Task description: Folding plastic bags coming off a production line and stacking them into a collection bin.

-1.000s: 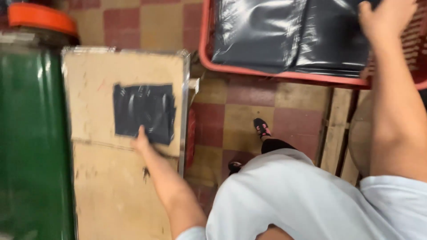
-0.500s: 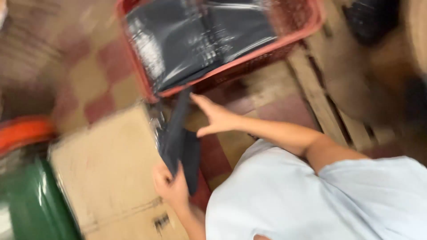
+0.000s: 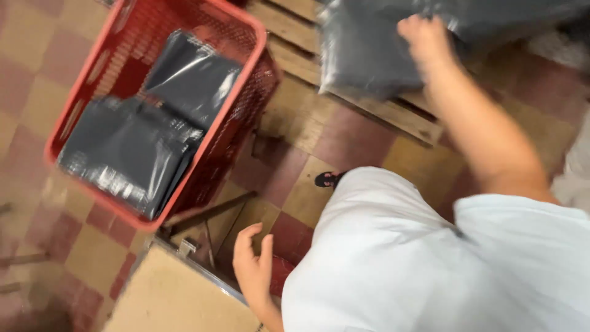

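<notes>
In the head view, your right hand (image 3: 424, 38) lay on the dark plastic package (image 3: 369, 52) on the far wooden pallet (image 3: 393, 114), fingers curled onto it, though you couldn't tell how firmly. Your left hand (image 3: 253, 264), fingers loosely apart and empty, hung near, by the cardboard panel (image 3: 178, 301), right of the red basket (image 3: 246, 43).

Red mesh basket (image 3: 74, 110) on checkered tile floor (image 3: 319, 141), dark flat bags (image 3: 132, 147) inside. Wooden pallet (image 3: 381, 114) top centre. Tan board (image 3: 172, 301) bottom left.
</notes>
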